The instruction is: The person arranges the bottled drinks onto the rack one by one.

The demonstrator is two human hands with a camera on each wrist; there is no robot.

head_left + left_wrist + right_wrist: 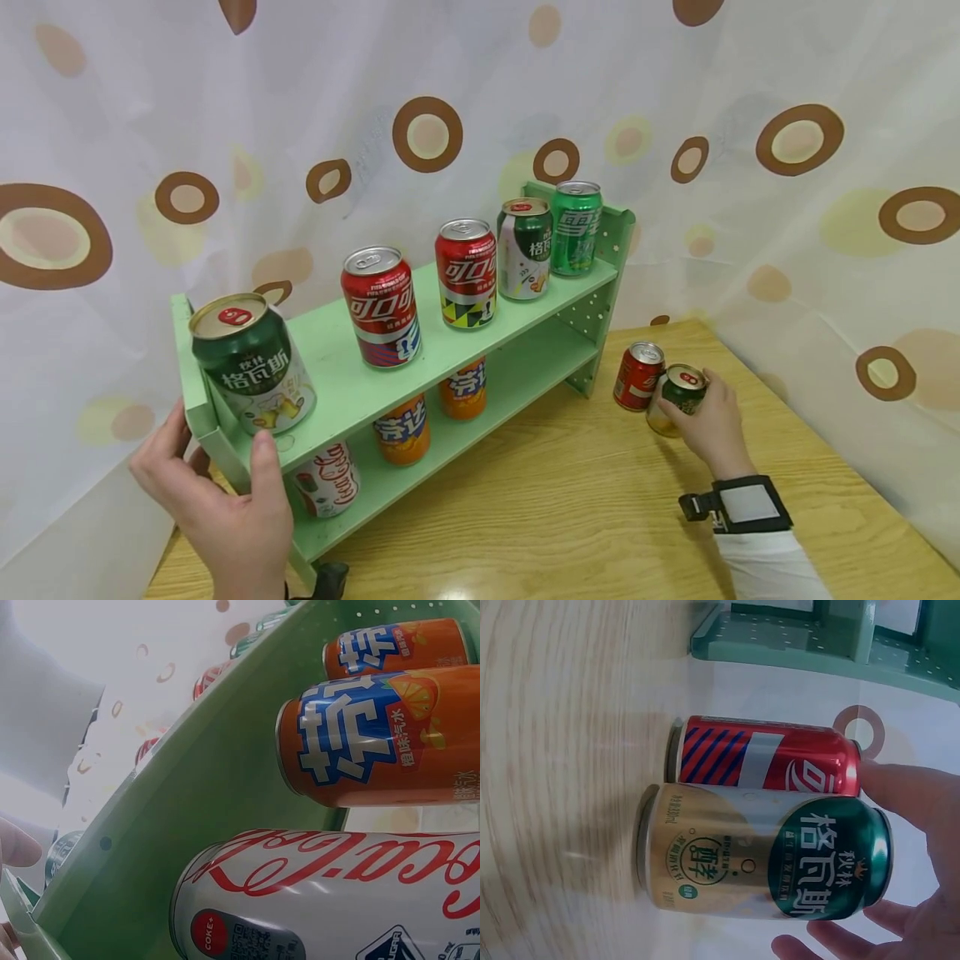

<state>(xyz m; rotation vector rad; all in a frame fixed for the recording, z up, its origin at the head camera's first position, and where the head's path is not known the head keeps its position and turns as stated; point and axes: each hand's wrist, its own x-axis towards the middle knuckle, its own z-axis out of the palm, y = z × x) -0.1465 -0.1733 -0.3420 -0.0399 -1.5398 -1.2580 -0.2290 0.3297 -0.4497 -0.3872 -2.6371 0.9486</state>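
Observation:
My right hand point(718, 427) holds a green-and-gold can point(678, 390) near its top, thumb on one side and fingers on the other. The can stands upright on the table, right beside a red cola can point(757, 754). At the left end of a green two-tier shelf point(322, 333), my left hand point(217, 500) grips the end panel, with its thumb at the front and fingers partly hidden behind. Close by that thumb, another green-and-white can point(255, 362) stands on the upper tier.
Farther along the upper tier stand two red cola cans point(382, 308), a green-and-white can point(525, 250) and a green can point(576, 229). Below are a white cola can point(330, 892) and two orange soda cans point(375, 735). A patterned sheet point(480, 75) hangs behind the wooden table point(525, 500).

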